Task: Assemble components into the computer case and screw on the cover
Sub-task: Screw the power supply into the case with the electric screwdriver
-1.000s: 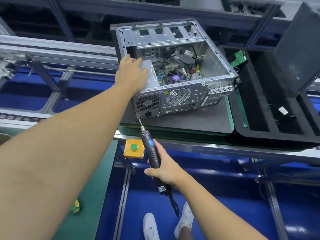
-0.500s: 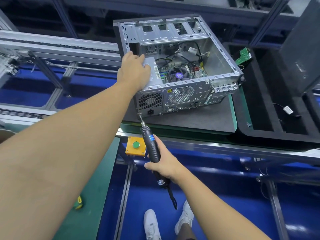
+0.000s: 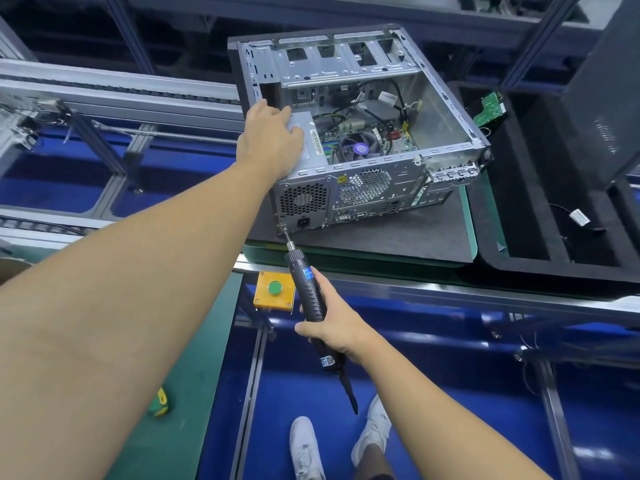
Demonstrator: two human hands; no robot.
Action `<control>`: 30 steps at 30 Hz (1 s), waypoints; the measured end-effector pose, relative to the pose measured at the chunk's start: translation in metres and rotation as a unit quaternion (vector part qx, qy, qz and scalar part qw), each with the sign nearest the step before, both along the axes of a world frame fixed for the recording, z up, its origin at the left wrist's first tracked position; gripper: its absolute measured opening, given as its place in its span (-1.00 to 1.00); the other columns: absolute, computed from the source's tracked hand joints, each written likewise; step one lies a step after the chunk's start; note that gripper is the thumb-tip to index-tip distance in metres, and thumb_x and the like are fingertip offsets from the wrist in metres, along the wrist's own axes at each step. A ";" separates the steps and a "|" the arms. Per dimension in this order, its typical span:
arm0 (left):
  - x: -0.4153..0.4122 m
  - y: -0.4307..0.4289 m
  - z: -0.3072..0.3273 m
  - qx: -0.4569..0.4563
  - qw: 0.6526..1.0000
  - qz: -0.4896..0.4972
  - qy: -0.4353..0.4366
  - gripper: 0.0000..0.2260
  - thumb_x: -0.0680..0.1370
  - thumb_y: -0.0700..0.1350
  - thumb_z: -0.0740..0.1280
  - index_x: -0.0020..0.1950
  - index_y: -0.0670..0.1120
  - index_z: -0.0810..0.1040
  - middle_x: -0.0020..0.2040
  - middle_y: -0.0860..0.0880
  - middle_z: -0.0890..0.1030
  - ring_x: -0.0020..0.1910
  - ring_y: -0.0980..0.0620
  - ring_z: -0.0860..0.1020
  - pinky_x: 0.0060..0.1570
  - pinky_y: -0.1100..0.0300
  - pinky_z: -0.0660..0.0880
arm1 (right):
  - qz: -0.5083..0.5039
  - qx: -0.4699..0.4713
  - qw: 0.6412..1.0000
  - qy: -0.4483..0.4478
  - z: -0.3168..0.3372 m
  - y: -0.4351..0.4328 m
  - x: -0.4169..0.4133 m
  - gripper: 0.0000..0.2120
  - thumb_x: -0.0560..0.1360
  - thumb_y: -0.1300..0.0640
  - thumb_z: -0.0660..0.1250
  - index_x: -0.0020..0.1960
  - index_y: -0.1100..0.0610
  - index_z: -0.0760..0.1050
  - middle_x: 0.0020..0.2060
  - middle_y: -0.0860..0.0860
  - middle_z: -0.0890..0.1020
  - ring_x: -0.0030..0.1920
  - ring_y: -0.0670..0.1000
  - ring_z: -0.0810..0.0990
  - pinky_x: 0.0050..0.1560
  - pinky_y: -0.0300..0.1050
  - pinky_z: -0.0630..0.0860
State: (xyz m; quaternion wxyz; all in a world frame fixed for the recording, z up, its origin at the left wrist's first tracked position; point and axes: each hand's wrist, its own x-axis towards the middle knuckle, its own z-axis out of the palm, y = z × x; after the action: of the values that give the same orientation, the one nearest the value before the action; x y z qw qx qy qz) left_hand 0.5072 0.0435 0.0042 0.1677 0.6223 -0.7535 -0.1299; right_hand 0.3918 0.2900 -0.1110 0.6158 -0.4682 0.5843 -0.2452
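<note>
The computer case (image 3: 360, 133) was set on a dark mat (image 3: 381, 240) on the work line. Its open side was turned up and its back panel was turned toward the person.

The left hand (image 3: 270, 140) was laid on the grey power box (image 3: 313, 152) in the near left corner of the case. Its fingers were kept mostly flat and pressed down on the top of the box. Nothing was gripped by it.

The right hand (image 3: 334, 329) was wrapped round the black screwdriver (image 3: 308, 292), with fingers and thumb curled tight round the handle. The tool was tilted up and away. Its thin metal tip was put against the bottom left corner of the back panel, just beside the plug hole. Whether a screw sat under the tip could not be told.

Inside the case, a round fan (image 3: 360, 148) with a purple sticker was seen, with black wires near it.

A black foam tray (image 3: 491, 209) was placed just to the right of the mat. A small green board (image 3: 490, 109) was propped at its far corner, and a small white plug (image 3: 579, 216) was left inside it.

A yellow button box (image 3: 274, 299) with a green button was fixed under the rail, just beside the screwdriver. Two white shoes (image 3: 306, 448) were seen far below on the blue floor.
</note>
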 end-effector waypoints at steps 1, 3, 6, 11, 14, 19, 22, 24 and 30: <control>0.000 0.000 0.000 0.001 1.000 -0.001 -0.002 -0.53 0.63 -0.03 0.05 0.51 -0.16 0.32 0.42 -0.08 0.44 0.53 -0.07 0.12 0.43 -0.02 0.25 | 0.000 0.001 1.000 0.000 0.000 0.000 0.000 -0.02 0.37 0.12 0.52 0.51 -0.46 0.05 0.16 -0.11 0.57 -0.07 -0.04 0.62 -0.04 -0.14 0.62; 0.000 -0.001 0.000 0.003 1.000 -0.001 -0.001 -0.52 0.63 -0.03 0.04 0.52 -0.15 0.31 0.40 -0.07 0.45 0.52 -0.07 0.13 0.41 -0.04 0.27 | -0.001 0.004 1.000 -0.003 0.001 -0.001 0.000 -0.02 0.38 0.13 0.52 0.53 -0.43 0.04 0.17 -0.09 0.57 -0.09 -0.05 0.63 -0.04 -0.13 0.62; 0.000 0.000 0.000 0.003 1.000 0.001 0.002 -0.52 0.63 -0.03 0.04 0.53 -0.14 0.32 0.39 -0.06 0.46 0.52 -0.06 0.13 0.40 -0.05 0.28 | -0.003 0.005 1.000 -0.019 0.004 0.000 0.004 -0.03 0.40 0.15 0.52 0.56 -0.38 0.04 0.14 -0.03 0.58 -0.21 -0.09 0.64 -0.11 -0.17 0.61; -0.001 0.000 0.001 0.004 1.000 0.007 0.003 -0.56 0.62 -0.03 0.05 0.43 -0.17 0.41 0.34 -0.09 0.49 0.50 -0.08 0.16 0.35 -0.09 0.33 | -0.023 0.009 0.999 -0.046 0.012 0.001 0.018 -0.10 0.41 0.13 0.52 0.55 -0.32 0.11 0.16 -0.08 0.58 -0.11 0.02 0.61 0.07 0.05 0.65; 0.000 0.001 0.001 0.005 1.000 0.008 0.004 -0.56 0.62 -0.03 0.05 0.45 -0.15 0.39 0.34 -0.08 0.48 0.51 -0.05 0.15 0.35 -0.07 0.33 | -0.032 0.022 0.996 -0.075 0.016 -0.001 0.022 -0.14 0.43 0.15 0.52 0.54 -0.31 0.16 0.17 -0.07 0.59 -0.05 0.05 0.60 0.11 0.10 0.63; 0.000 0.001 0.001 0.003 1.000 0.007 0.005 -0.56 0.63 -0.03 0.04 0.45 -0.17 0.39 0.35 -0.10 0.47 0.50 -0.07 0.15 0.37 -0.06 0.32 | -0.036 0.030 0.996 -0.079 0.015 -0.002 0.022 -0.17 0.43 0.17 0.51 0.49 -0.35 0.19 0.13 -0.03 0.58 -0.06 0.08 0.59 0.10 0.10 0.61; 0.001 0.001 0.001 0.001 1.000 0.001 0.003 -0.54 0.63 -0.03 0.04 0.50 -0.15 0.35 0.38 -0.08 0.46 0.52 -0.07 0.14 0.41 -0.03 0.27 | -0.041 0.040 0.995 -0.083 0.014 -0.003 0.023 -0.14 0.41 0.16 0.50 0.52 -0.34 0.16 0.11 -0.01 0.58 -0.10 0.09 0.59 -0.01 0.02 0.60; 0.000 0.001 0.001 0.001 1.000 0.001 0.000 -0.56 0.63 -0.03 0.04 0.45 -0.17 0.39 0.33 -0.12 0.48 0.49 -0.09 0.17 0.38 -0.05 0.30 | -0.044 0.043 0.995 -0.080 0.012 -0.004 0.023 -0.13 0.40 0.16 0.49 0.52 -0.34 0.16 0.07 -0.03 0.58 -0.12 0.08 0.60 -0.06 -0.03 0.59; 0.000 0.000 0.002 0.004 1.000 0.004 0.011 -0.57 0.62 -0.04 0.05 0.42 -0.19 0.41 0.29 -0.15 0.50 0.48 -0.12 0.19 0.36 -0.04 0.31 | -0.061 0.037 0.995 -0.069 0.010 -0.004 0.025 -0.12 0.41 0.22 0.48 0.54 -0.29 0.16 -0.01 -0.04 0.59 -0.19 0.03 0.59 -0.13 -0.08 0.61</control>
State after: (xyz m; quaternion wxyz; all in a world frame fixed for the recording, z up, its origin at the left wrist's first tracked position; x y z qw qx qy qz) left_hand 0.5075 0.0433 0.0063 0.1739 0.6248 -0.7483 -0.1391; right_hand 0.4171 0.2860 -0.1012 0.6556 -0.3902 0.5768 -0.2920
